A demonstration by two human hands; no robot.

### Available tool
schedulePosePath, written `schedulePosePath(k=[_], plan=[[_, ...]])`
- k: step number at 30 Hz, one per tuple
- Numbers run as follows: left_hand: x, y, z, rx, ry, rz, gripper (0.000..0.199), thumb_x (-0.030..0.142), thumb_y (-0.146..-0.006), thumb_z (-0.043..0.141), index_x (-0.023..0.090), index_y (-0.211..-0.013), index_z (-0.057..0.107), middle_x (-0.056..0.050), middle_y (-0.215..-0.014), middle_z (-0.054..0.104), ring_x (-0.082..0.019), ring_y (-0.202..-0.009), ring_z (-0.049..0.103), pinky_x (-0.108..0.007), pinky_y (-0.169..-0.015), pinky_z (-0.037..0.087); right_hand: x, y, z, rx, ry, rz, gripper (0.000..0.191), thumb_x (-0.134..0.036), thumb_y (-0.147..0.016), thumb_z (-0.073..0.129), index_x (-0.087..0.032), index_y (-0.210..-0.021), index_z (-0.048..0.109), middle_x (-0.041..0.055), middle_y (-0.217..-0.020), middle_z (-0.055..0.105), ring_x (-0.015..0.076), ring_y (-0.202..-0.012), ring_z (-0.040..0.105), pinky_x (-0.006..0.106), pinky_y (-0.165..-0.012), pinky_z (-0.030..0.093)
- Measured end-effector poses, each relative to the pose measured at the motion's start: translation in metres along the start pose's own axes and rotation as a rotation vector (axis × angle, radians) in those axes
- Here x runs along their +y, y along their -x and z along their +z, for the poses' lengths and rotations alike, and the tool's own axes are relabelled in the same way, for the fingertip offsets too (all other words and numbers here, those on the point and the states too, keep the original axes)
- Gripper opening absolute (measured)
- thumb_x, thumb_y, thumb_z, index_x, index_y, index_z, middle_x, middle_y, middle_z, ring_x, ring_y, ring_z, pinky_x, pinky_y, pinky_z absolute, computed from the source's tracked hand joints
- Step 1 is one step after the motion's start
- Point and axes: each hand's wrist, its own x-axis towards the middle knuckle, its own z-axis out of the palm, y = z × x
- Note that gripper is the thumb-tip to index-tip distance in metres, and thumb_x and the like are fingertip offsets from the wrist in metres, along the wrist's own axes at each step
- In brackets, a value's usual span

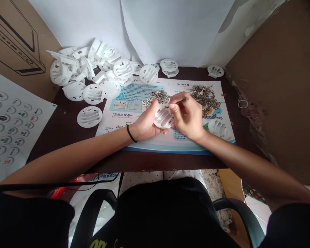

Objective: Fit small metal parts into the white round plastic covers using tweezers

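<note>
I have a slotted white plastic disc (163, 117) over a printed poster (119, 132), cradled by the curled fingers of the left hand (142, 125). The right hand (187, 115) pinches a slim dark tool (181, 101) between pressed-together fingers, its tip at the disc.

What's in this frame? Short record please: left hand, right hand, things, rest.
left hand: grips a round white plastic holder, slotted face up
right hand: pinches a slim dark tool, tip at the holder
things: two heaps of small metal clips just beyond the hands
rest: loose pile of white plastic holders; printed leaflet under the hands; sheet of round labels at far left
</note>
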Motion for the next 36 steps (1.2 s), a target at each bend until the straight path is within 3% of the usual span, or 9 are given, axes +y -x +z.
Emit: schedulePosePath(k=[5, 10, 13, 29, 36], plan=[[0.0003, 0.0013, 0.0004, -0.045, 0.006, -0.003, 0.065, 0.06, -0.106, 0.019, 0.012, -0.108, 0.062, -0.006, -0.077, 0.068, -0.014, -0.065, 0.066, -0.022, -0.05, 0.051, 0.0041, 0.0011, 0.0024, 0.041, -0.081, -0.073, 0.027, -0.044, -0.103, 0.05, -0.022, -0.088, 0.055, 0.0031, -0.083, 0.063, 0.0141, -0.071, 0.062, 0.032, -0.067, 0.054], [-0.0004, 0.0008, -0.0046, -0.081, 0.001, 0.004, 0.07, 0.063, -0.105, 0.016, 0.011, -0.11, 0.062, -0.008, -0.079, 0.069, -0.015, -0.067, 0.069, -0.022, -0.049, 0.05, 0.0062, 0.0043, 0.0036, 0.094, -0.234, 0.024, 0.02, -0.042, -0.102, 0.053, -0.025, -0.092, 0.053, 0.0006, -0.082, 0.061, 0.0107, -0.059, 0.058, 0.028, -0.05, 0.047], [-0.0003, 0.0002, -0.0054, -0.091, 0.002, 0.0, 0.07, 0.064, -0.104, 0.018, 0.01, -0.11, 0.062, -0.008, -0.08, 0.069, -0.016, -0.068, 0.069, -0.022, -0.049, 0.05, 0.0058, 0.005, 0.0036, 0.093, -0.268, 0.047, 0.018, -0.04, -0.101, 0.055, -0.025, -0.092, 0.054, 0.0005, -0.082, 0.061, 0.0107, -0.058, 0.06, 0.027, -0.048, 0.047], [-0.0013, -0.0004, -0.0068, -0.087, -0.005, 0.0, 0.069, 0.065, -0.104, 0.018, 0.012, -0.105, 0.062, -0.008, -0.08, 0.068, -0.016, -0.069, 0.069, -0.022, -0.05, 0.05, 0.0058, 0.005, 0.0027, 0.072, -0.241, 0.036, 0.02, -0.042, -0.102, 0.052, -0.025, -0.091, 0.054, 0.0012, -0.084, 0.06, 0.0112, -0.063, 0.059, 0.029, -0.052, 0.05], [-0.0005, 0.0018, -0.0037, -0.064, -0.004, 0.0, 0.069, 0.062, -0.105, 0.013, 0.012, -0.102, 0.061, -0.007, -0.075, 0.067, -0.014, -0.065, 0.067, -0.021, -0.049, 0.049, 0.0018, 0.0031, 0.0009, 0.057, -0.179, -0.015, 0.023, -0.043, -0.102, 0.051, -0.024, -0.09, 0.054, 0.0028, -0.084, 0.063, 0.0151, -0.073, 0.064, 0.034, -0.065, 0.056]])
